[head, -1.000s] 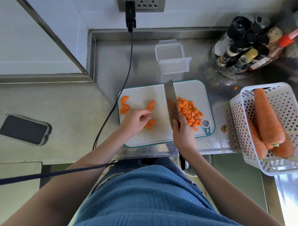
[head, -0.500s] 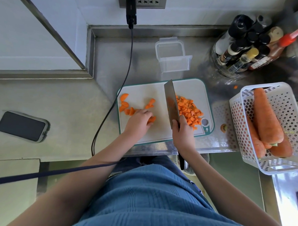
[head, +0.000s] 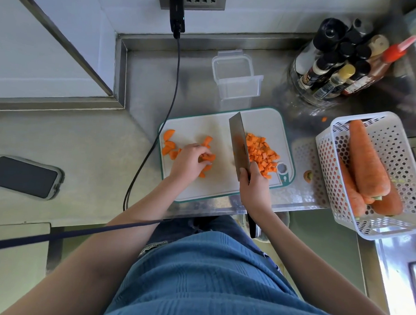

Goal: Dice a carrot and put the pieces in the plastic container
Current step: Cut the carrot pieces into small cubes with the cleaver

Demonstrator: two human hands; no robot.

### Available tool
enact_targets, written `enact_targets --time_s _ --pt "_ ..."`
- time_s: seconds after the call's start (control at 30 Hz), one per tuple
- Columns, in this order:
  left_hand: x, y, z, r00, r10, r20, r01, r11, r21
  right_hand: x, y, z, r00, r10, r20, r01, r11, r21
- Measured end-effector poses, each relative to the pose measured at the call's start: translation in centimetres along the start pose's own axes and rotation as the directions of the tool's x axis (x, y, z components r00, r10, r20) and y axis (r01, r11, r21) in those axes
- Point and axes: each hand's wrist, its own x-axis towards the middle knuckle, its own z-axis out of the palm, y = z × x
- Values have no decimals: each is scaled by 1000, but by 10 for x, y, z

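Note:
A white cutting board (head: 215, 181) with a teal rim lies on the steel counter. My right hand (head: 253, 182) grips the handle of a cleaver (head: 238, 140), whose blade stands on edge near the board's middle. Right of the blade lies a heap of diced carrot (head: 261, 154). On the board's left side lie larger carrot chunks (head: 169, 144). My left hand (head: 190, 162) rests over some of them, fingers curled round carrot pieces (head: 208, 157). A clear plastic container (head: 235, 75) stands open behind the board, apart from both hands.
A white perforated basket (head: 374, 224) with whole carrots sits at the right. Sauce bottles (head: 342, 63) stand in a round holder at the back right. A phone (head: 24, 177) lies far left. A black cable (head: 156, 136) runs from the wall socket past the board's left edge.
My left hand has slid slightly toward the blade, gathering carrot chunks under its fingers. The cleaver and my right hand have hardly moved.

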Motion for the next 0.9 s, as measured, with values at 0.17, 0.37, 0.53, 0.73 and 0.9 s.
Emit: enact_targets --time_s 0.17,0.37,0.53,0.73,0.9 --pt "0 -3 0 994 113 -7 -112 989 101 -3 2 -2 1000 6 5 -6 1000 14" --pt "29 0 -7 991 6 -132 8 995 104 -1 4 -3 1000 26 -6 -26 999 31" --pt "38 8 -4 990 37 -134 -29 998 59 2 6 -5 1000 16 -9 -16 999 35" --pt "4 -2 -4 969 243 -31 -235 957 172 3 5 -4 1000 23 -5 -23 999 40" --pt "-4 -7 2 954 298 22 -294 924 243 6 1 -3 1000 7 -5 -7 1000 23"
